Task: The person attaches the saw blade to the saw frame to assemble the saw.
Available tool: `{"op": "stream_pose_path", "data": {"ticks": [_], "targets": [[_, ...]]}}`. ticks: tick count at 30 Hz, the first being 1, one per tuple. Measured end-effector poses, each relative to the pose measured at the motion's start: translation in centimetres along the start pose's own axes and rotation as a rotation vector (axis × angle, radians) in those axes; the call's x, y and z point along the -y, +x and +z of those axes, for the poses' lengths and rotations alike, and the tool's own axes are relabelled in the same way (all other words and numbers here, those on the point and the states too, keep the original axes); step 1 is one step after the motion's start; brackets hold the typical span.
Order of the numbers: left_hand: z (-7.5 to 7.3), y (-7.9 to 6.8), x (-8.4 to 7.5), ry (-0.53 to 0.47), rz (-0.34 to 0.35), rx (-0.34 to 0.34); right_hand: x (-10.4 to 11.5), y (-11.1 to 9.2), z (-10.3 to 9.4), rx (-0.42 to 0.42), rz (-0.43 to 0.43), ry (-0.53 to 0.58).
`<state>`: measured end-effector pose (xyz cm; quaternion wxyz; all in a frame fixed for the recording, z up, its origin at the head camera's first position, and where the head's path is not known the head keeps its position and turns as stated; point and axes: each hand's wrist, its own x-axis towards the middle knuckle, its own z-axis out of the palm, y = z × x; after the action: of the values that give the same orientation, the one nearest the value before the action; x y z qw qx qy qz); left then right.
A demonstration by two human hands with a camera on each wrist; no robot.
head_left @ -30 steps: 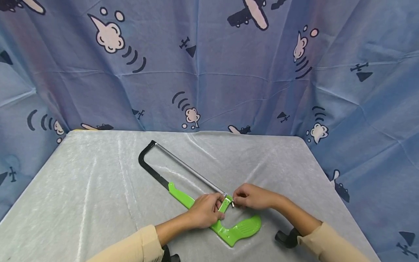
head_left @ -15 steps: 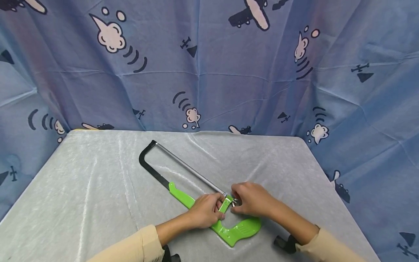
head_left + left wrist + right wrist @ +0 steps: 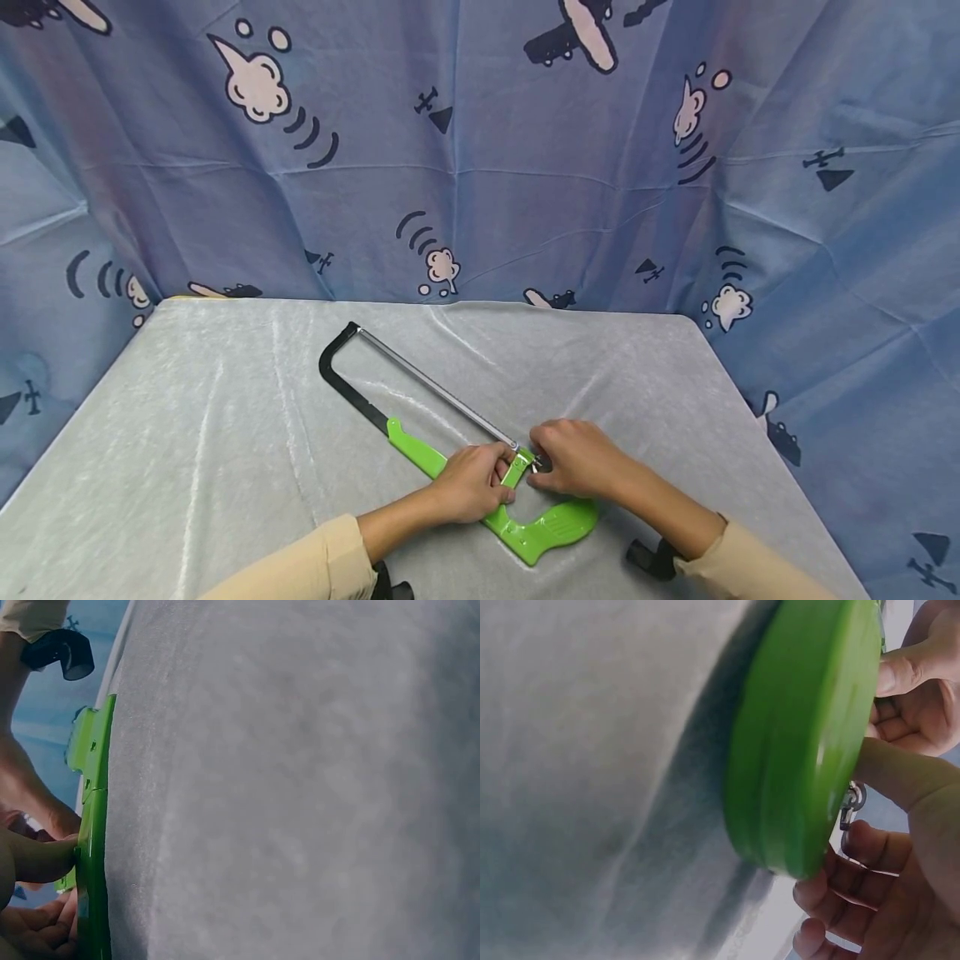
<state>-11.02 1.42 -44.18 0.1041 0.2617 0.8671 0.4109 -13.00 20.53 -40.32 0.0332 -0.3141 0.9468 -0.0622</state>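
Observation:
A hacksaw (image 3: 416,454) with a green handle, a black front frame and a thin silver blade (image 3: 435,387) lies flat on the grey cloth. My left hand (image 3: 468,483) holds the green post at the blade's handle end, thumb on the near side. At that end sits a metal wing nut (image 3: 851,796), and my right hand (image 3: 573,458) has curled fingers and thumb around it. The right wrist view shows the wing nut between thumb and index finger, with the green grip (image 3: 802,750) in front. In the left wrist view, the green frame (image 3: 91,847) stands beside the left hand's fingers.
The cloth-covered table (image 3: 247,433) ends at a back edge before a blue patterned curtain (image 3: 480,167). Black wrist devices (image 3: 652,558) are worn below both hands, near the beige sleeves.
My right hand has turned at the wing nut, its fingers lifting over the nut and its thumb now lower. The left hand and the hacksaw have stayed put.

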Motion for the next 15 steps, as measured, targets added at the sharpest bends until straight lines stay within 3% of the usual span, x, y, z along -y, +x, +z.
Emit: {"op": "stream_pose_path", "data": {"ticks": [15], "targets": [[0.01, -0.03, -0.11, -0.02, -0.01, -0.007, -0.15, 0.16, -0.19, 0.042, 0.01, 0.055]]}}
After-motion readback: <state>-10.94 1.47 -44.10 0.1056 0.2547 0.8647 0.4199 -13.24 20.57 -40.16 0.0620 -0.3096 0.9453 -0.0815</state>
